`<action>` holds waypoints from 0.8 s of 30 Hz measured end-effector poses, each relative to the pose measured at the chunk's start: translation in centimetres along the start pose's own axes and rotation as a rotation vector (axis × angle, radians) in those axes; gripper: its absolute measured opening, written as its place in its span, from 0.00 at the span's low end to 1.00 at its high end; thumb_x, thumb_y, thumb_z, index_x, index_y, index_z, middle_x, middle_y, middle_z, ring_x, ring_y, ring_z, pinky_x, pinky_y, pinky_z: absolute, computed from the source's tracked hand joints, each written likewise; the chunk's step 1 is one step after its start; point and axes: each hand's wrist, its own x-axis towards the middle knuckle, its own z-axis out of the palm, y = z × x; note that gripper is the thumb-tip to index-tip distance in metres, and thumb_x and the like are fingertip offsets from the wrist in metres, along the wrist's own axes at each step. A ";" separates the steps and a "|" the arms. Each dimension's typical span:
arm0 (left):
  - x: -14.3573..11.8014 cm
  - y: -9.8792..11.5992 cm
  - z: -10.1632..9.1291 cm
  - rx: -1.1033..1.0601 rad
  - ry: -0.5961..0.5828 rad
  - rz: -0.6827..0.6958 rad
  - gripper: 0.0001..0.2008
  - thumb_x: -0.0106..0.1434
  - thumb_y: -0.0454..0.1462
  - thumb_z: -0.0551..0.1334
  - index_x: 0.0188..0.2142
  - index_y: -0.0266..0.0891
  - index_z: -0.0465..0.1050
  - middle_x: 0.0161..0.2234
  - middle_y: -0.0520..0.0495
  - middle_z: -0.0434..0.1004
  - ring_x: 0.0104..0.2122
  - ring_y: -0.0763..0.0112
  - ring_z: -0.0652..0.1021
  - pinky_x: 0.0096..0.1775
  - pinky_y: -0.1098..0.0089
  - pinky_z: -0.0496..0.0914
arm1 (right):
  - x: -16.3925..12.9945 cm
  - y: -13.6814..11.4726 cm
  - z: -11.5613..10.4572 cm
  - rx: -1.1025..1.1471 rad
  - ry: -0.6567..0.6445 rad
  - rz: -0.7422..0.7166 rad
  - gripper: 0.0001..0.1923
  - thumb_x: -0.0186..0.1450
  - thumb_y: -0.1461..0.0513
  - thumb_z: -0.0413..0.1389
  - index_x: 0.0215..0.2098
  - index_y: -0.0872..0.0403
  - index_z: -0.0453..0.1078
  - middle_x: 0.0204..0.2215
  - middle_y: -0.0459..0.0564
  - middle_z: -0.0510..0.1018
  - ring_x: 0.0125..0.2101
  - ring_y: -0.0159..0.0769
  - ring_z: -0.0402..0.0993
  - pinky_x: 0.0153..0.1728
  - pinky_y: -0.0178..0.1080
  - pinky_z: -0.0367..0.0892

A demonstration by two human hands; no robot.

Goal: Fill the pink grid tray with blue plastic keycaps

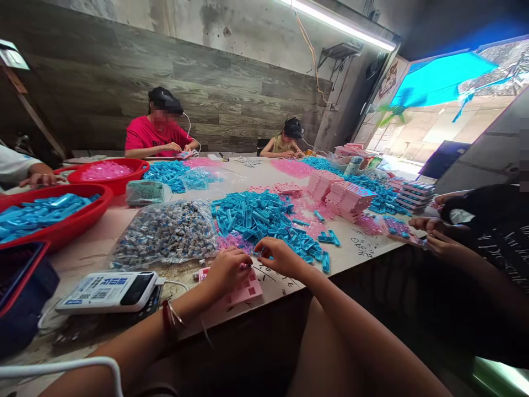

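Note:
My left hand (225, 270) rests with curled fingers on a pink plastic tray (246, 289) at the near table edge. Close beside it, my right hand (279, 256) pinches a small blue plastic piece (258, 254) between thumb and fingers, next to my left fingertips. Just beyond both hands lies a heap of blue plastic pieces (256, 215) and a patch of small pink parts (231, 241). A clear bag of small grey parts (165, 234) sits left of the heap. What my left fingers hold, if anything, is hidden.
Red bowls (53, 231) with blue and pink pieces stand at the left. A white power bank (107, 291) lies near my left forearm. Stacks of pink trays (343, 198) sit mid-table. Other people work at the far side and at the right (438, 237).

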 end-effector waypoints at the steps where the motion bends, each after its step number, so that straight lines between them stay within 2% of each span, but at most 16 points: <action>1: 0.0 0.0 0.0 -0.004 -0.002 -0.002 0.04 0.56 0.31 0.63 0.31 0.40 0.75 0.33 0.48 0.78 0.36 0.65 0.74 0.39 0.68 0.65 | 0.0 0.0 0.0 -0.003 -0.007 -0.001 0.09 0.54 0.73 0.57 0.33 0.58 0.69 0.30 0.47 0.73 0.26 0.28 0.70 0.30 0.32 0.66; 9: 0.1 0.1 -0.1 -0.036 -0.015 -0.029 0.04 0.55 0.31 0.62 0.30 0.40 0.75 0.32 0.49 0.78 0.36 0.66 0.74 0.39 0.69 0.65 | -0.1 0.1 0.1 0.008 -0.026 -0.005 0.10 0.53 0.74 0.55 0.32 0.58 0.70 0.30 0.47 0.73 0.26 0.28 0.70 0.30 0.31 0.67; 14: 0.0 0.2 -0.5 -0.044 -0.012 -0.082 0.08 0.55 0.34 0.62 0.36 0.40 0.73 0.34 0.47 0.77 0.37 0.63 0.75 0.39 0.66 0.66 | -0.1 0.0 0.1 0.037 -0.055 0.006 0.10 0.54 0.72 0.56 0.34 0.57 0.70 0.28 0.47 0.75 0.26 0.29 0.71 0.30 0.32 0.67; 18: 0.0 0.1 -0.8 -0.053 -0.011 -0.118 0.12 0.52 0.34 0.62 0.39 0.39 0.70 0.36 0.46 0.76 0.37 0.61 0.75 0.39 0.65 0.67 | -0.1 -0.3 0.4 0.053 -0.058 -0.056 0.09 0.55 0.71 0.57 0.34 0.56 0.70 0.29 0.47 0.76 0.29 0.31 0.73 0.31 0.32 0.67; 24: 0.0 0.0 -1.0 -0.077 -0.020 -0.105 0.10 0.53 0.34 0.62 0.37 0.40 0.68 0.36 0.48 0.76 0.38 0.62 0.74 0.39 0.66 0.66 | 0.2 -0.4 1.2 0.044 -0.055 -0.180 0.10 0.55 0.72 0.58 0.34 0.56 0.72 0.31 0.48 0.77 0.32 0.32 0.73 0.34 0.33 0.67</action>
